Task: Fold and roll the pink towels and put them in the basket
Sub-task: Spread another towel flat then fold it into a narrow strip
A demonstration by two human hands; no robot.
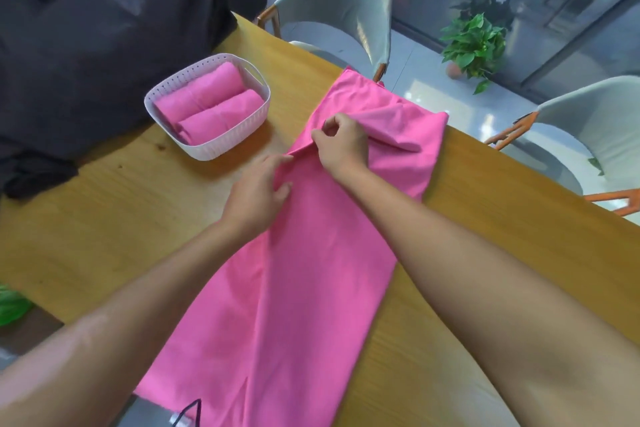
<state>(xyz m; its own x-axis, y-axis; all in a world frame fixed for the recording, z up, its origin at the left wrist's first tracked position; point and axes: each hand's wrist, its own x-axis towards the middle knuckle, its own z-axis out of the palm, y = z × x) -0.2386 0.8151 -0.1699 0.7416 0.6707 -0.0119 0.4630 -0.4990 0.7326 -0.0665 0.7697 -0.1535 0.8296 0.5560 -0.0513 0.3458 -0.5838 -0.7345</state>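
Observation:
A long pink towel (304, 270) lies lengthwise across the wooden table (121, 218), its far end hanging over the far edge. My left hand (259, 191) pinches the towel's left edge between thumb and fingers. My right hand (341, 146), fingers curled, pinches a raised fold of the towel just beyond it, and a loose flap of cloth sits to its right. To the left stands a white perforated basket (207, 149) with two rolled pink towels (211, 104) lying side by side in it.
A heap of dark grey cloth (86, 45) covers the table's far left, close to the basket. Grey chairs (346, 3) with orange legs stand beyond the far edge. A potted plant (474, 45) is on the floor. Something green (10, 305) lies left of the table.

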